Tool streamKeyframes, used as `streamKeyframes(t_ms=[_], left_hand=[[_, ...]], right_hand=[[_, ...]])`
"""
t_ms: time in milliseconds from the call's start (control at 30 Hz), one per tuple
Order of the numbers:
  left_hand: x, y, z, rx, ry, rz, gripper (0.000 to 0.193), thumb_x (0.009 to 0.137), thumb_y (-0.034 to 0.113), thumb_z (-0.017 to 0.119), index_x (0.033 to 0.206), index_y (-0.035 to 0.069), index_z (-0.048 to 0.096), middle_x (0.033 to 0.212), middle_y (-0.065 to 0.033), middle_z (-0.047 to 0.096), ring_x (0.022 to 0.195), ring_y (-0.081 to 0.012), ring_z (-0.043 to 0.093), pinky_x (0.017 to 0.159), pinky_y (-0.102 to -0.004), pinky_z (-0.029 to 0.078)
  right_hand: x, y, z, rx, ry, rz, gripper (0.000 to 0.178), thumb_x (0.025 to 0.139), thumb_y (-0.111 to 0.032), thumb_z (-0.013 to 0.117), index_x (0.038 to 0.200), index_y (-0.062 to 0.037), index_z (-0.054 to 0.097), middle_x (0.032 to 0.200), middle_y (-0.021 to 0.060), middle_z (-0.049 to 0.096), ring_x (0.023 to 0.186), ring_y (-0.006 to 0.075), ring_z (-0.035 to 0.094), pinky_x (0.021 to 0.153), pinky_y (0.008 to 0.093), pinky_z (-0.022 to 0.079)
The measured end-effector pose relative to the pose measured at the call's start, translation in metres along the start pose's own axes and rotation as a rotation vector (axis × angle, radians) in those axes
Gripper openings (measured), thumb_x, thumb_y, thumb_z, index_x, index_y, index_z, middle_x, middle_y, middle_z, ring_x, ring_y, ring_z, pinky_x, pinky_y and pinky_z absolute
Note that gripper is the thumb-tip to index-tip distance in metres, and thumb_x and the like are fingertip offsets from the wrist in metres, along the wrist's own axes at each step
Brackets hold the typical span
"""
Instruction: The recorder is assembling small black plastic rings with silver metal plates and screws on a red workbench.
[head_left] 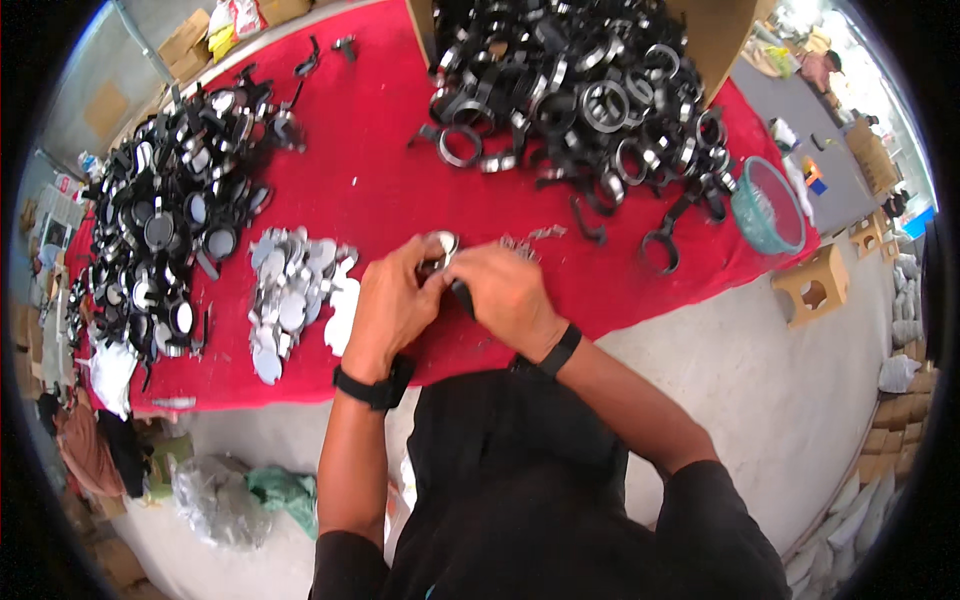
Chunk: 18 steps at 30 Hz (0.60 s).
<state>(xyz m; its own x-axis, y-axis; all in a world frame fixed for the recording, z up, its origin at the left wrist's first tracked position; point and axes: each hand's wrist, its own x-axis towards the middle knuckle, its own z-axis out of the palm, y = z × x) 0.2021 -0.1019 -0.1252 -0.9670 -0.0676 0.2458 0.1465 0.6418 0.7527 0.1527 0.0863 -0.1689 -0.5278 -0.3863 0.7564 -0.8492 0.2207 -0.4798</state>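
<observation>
Both hands, left hand (392, 300) and right hand (505, 290), pinch one black ring frame (443, 250) near table's front edge. Fitted pile (170, 230) left; bigger unfitted heap (580, 100) at back edge.

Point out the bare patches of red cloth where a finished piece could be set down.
Bare red cloth runs up the middle, between the left pile of black frames and the big ring heap. A smaller strip lies right of the hands, before the green bowl. The mirror discs crowd the left hand.
</observation>
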Motion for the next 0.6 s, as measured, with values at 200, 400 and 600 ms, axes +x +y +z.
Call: streamKeyframes(t_ms=[200, 400, 600], left_hand=[[0.009, -0.006, -0.002, -0.071, -0.100, -0.057, 0.037, 0.096, 0.005, 0.083, 0.131, -0.005, 0.080, 0.137, -0.0248, 0.080, 0.133, -0.0353, 0.077, 0.115, -0.0403, 0.058], [0.004, -0.002, -0.001, 0.000, -0.087, -0.067, 0.039, 0.094, 0.006, 0.084, 0.131, -0.003, 0.081, 0.138, -0.0236, 0.080, 0.135, -0.0345, 0.076, 0.117, -0.0395, 0.057], [0.000, 0.002, 0.002, 0.049, -0.047, -0.069, 0.039, 0.092, 0.007, 0.083, 0.130, -0.003, 0.082, 0.136, -0.0224, 0.081, 0.136, -0.0353, 0.075, 0.118, -0.0412, 0.056]], right_hand=[[0.009, -0.007, -0.001, 0.074, 0.081, 0.258, 0.014, 0.097, 0.002, 0.076, 0.110, -0.0007, 0.082, 0.104, 0.0164, 0.081, 0.094, 0.0357, 0.080, 0.082, 0.0421, 0.064], [-0.002, -0.012, -0.002, 0.167, 0.089, 0.427, 0.017, 0.097, 0.004, 0.075, 0.111, -0.0021, 0.082, 0.103, 0.0177, 0.081, 0.094, 0.0370, 0.080, 0.082, 0.0433, 0.063], [-0.014, -0.019, 0.001, 0.092, 0.101, 0.391, 0.020, 0.097, 0.005, 0.072, 0.114, -0.0001, 0.081, 0.108, 0.0183, 0.081, 0.099, 0.0383, 0.080, 0.087, 0.0451, 0.064]])
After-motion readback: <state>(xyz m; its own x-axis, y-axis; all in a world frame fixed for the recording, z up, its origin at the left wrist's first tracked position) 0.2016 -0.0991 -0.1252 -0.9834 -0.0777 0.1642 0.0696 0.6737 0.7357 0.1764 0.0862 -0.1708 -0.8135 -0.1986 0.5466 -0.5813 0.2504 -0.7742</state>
